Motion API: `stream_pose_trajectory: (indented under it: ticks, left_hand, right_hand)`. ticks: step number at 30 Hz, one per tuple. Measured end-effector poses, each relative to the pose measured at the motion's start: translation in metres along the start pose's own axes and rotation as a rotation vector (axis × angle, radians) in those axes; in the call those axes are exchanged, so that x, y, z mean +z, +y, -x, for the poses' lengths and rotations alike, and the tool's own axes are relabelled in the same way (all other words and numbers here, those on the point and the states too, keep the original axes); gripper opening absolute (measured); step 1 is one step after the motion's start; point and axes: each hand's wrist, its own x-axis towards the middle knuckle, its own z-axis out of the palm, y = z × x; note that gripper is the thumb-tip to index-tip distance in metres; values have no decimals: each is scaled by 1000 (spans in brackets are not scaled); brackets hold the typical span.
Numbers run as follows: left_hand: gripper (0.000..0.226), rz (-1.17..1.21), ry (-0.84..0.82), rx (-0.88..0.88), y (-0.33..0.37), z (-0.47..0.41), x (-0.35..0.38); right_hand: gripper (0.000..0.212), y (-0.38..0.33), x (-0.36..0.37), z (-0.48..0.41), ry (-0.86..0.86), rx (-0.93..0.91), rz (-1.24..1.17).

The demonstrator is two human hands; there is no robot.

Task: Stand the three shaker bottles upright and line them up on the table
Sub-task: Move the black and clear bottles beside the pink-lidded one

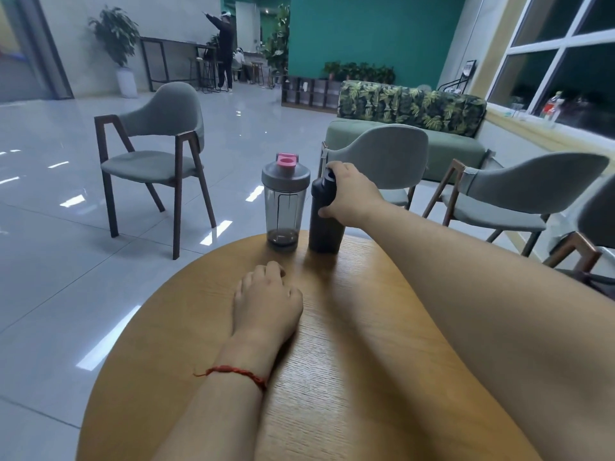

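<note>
Two shaker bottles stand upright side by side at the far edge of the round wooden table (349,344). The left one is a clear grey shaker bottle (285,207) with a grey lid and pink cap. Right of it stands a black shaker bottle (324,224), and my right hand (352,194) grips its upper part and lid. My left hand (268,297) rests palm down on the table in front of the bottles, fingers curled, holding nothing. A third bottle is not in view.
Grey padded chairs stand around the table: one at the far left (156,154), one just behind the bottles (382,158), one at the right (519,194). A green sofa (409,128) is beyond. A person (224,44) stands far back.
</note>
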Motion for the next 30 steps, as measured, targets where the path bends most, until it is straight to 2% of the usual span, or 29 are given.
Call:
stream_pose_trajectory:
  ticks: [10,15,17,25,30]
  left_hand:
    - [37,-27,-22,27,-1,0,0]
    - [37,-58,-18,31,-1,-1,1]
    - [37,-54,-16,33,-1,-1,0]
    - [31,-103,-50,67,5,3,-4]
    - [26,-98,-65,189,19,12,-2]
  right_hand:
    - [97,-3,3,-2,4,5,4]
    - [127,2,-7,7,-9,34,-107]
    - [130,8,-22,16,4,44,-155]
    - [113,62,-113,95,-15,54,-75]
    - [92,109,-171,168,-35,130,-14]
